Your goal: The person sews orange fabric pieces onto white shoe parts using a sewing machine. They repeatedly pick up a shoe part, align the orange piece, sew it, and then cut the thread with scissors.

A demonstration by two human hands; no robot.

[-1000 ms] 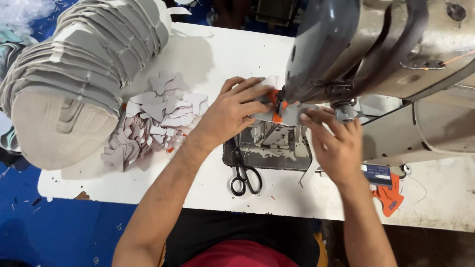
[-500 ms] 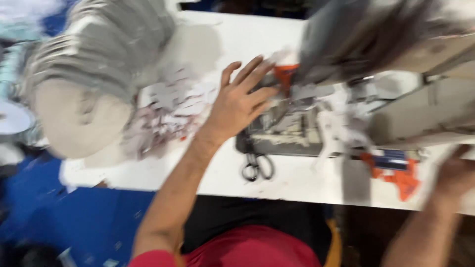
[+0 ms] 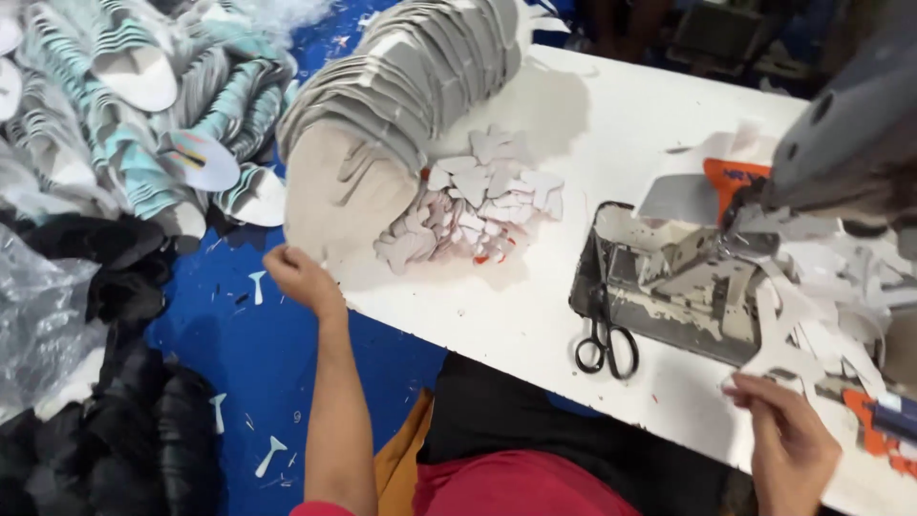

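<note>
Presently left hand [image 3: 298, 275] grips one grey stack [image 3: 401, 105]; right hand [image 3: 785, 435] pinches one white piece [image 3: 778, 358].

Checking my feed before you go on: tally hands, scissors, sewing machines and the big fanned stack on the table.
Hands: 2, left hand and right hand
Scissors: 1
Sewing machine: 1
Fanned grey stack: 1
Total: 5
</note>
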